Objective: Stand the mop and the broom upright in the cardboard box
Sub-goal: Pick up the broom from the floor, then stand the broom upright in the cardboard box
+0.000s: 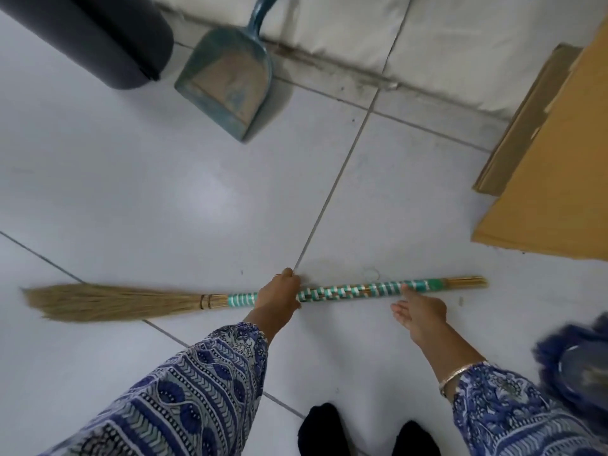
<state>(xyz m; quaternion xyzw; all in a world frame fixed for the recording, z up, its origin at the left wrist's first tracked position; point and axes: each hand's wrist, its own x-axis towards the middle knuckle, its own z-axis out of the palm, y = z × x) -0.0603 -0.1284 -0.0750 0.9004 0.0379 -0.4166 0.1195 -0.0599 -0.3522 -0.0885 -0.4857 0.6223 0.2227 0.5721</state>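
Broom (345, 292) flat on white tiled floor (131, 192), bristles to left, green-wrapped handle to right. Left hand (279, 292) curled over handle near bristle end, clamped on it. Right hand (419, 311) spread wide, fingers apart, just beside handle's far end, fingertip at wrap. Cardboard box (552, 179) at right, well apart from broom. Blue mop head (575, 366) at lower right edge, blurred. Dustpan (227, 77) leaning by wall, dark bin (95, 37) beside it.

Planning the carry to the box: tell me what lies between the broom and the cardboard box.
In the head view, only bare tiled floor separates the broom from the cardboard box; nothing lies between.
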